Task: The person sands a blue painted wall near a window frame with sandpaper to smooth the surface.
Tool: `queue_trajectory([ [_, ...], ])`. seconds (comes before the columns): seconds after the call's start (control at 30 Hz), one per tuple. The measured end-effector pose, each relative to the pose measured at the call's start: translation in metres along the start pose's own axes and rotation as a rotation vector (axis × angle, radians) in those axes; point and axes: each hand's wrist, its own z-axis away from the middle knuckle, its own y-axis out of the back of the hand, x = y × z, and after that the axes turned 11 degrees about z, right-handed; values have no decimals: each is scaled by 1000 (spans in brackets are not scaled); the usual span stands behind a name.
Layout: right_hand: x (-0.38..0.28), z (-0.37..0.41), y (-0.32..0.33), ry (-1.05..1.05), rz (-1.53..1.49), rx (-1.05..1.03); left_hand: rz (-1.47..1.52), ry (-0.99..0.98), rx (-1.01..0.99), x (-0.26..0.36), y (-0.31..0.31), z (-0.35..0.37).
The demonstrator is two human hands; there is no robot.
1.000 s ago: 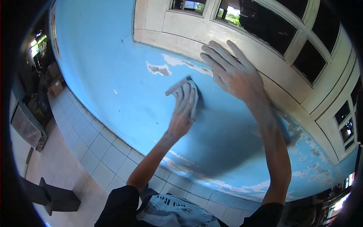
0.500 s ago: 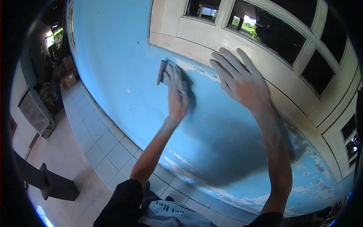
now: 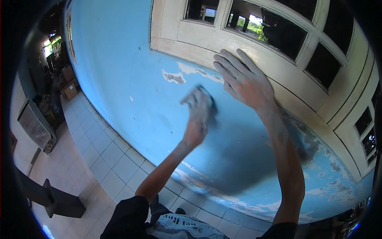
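Dust covers both my hands. My left hand [image 3: 197, 113], blurred by motion, presses a flat dark piece of sandpaper [image 3: 202, 89] against the light blue wall [image 3: 119, 71]; the sheet is mostly hidden by the fingers. Just up and left of that hand is a bare patch [image 3: 174, 76] where the paint is gone. My right hand [image 3: 250, 84] lies flat with fingers apart, resting across the lower rail of the cream window frame [image 3: 187, 44] and the wall edge below it. Nothing is held in it.
Peeling paint [image 3: 334, 187] runs along the wall's right side and lower edge. White floor tiles [image 3: 115, 159] border the wall. A dark post with a flanged base [image 3: 65, 203] stands at lower left. Cardboard boxes [image 3: 69, 91] and a leaning framed panel [image 3: 36, 126] are farther back.
My left hand has moved right and down across the wall with the sandpaper, uncovering the bare patch. My right hand keeps its place on the frame; the view has shifted slightly.
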Motion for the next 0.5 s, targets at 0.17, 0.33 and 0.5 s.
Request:
queue_trajectory([
  [0.17, -1, 2, 2, 1, 18, -14, 141, 313, 210, -55, 19, -26],
  [0.33, 0, 1, 3, 16, 12, -10, -86, 17, -127, 15, 4, 0],
  [0.5, 0, 1, 1, -11, 5, 19, 53, 104, 234, -40, 40, -43],
])
